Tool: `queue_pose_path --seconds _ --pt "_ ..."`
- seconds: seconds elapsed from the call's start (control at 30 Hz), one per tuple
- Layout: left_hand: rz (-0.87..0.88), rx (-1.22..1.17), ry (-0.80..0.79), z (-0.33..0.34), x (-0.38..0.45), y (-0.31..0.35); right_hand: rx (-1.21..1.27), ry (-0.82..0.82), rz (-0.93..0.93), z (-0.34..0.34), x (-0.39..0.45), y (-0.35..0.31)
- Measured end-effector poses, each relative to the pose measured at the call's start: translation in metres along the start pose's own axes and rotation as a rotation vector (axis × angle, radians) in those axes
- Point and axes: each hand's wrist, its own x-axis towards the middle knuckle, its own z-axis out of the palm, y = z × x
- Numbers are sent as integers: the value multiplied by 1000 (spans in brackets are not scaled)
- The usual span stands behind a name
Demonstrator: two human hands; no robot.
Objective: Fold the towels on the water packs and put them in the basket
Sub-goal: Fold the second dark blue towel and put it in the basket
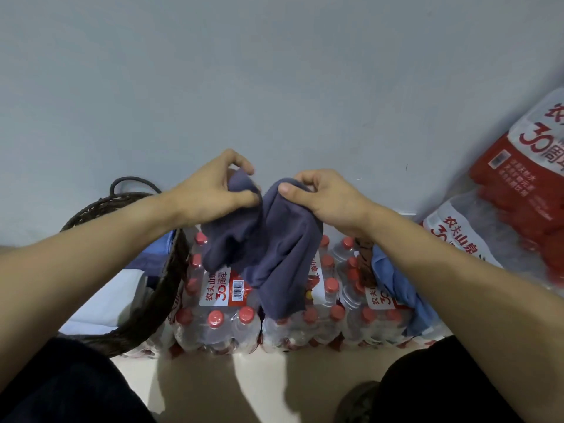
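A dark purple-grey towel (274, 248) hangs bunched above the water packs (225, 325), held up at its top edge by both hands. My left hand (210, 190) pinches its left corner and my right hand (323, 196) grips its right corner, the two close together. The towel's lower end drapes onto the shrink-wrapped bottles with red caps. A light blue towel (399, 288) lies crumpled on the packs at the right, partly behind my right forearm. The dark woven basket (158, 288) stands at the left beside the packs, with pale and blue cloth (152, 257) inside.
A grey wall rises right behind the packs. More water packs (518, 190) with red and white wrap are stacked at the far right. My knees in dark trousers fill the lower corners, with pale floor (274, 386) between them.
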Motion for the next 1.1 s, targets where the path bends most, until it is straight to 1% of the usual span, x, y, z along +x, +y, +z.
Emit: queue_pose_path --seconds 0.07,0.13,0.23,0.3,0.33,0.43,0.57,0.6,0.63,0.67,0.73,0.77,0.8,0.87,0.93,1.0,1.1 --pt "19 -80 -154 12 -3 2 87 -2 -1 3 -4 -4" --pt "77 -89 -230 22 -3 3 205 2 14 7 -6 -6" --pt "184 9 -181 30 0 5 357 33 40 13 -6 -5" --pt "184 8 -137 28 1 5 396 -9 42 12 -6 -2" --pt "184 14 -118 25 1 6 376 -53 40 9 -6 -1" --pt "197 34 -74 15 2 8 157 -216 91 -1 -7 7" --pt "200 29 55 -1 4 6 -316 -450 317 -15 -8 26" --pt "199 35 80 -5 5 4 -389 -483 360 -20 -8 30" --pt "197 57 91 -9 5 2 -423 -481 391 -25 -8 33" --pt "196 98 89 -13 5 -2 -414 -453 417 -30 -7 36" --pt "188 223 74 -20 6 -10 -314 -347 468 -42 -5 42" --pt "177 299 64 -23 7 -15 -304 -290 473 -48 -3 45" --pt "166 382 43 -25 9 -19 -352 -245 460 -54 -2 47" --pt "154 548 -18 -26 11 -27 -531 -178 384 -63 -2 51" --pt "136 645 -80 -25 12 -30 -653 -96 277 -69 -2 52" --pt "72 705 -151 -22 12 -31 -656 0 159 -69 0 52" --pt "-32 856 -285 -15 10 -28 -536 96 -23 -59 4 45"
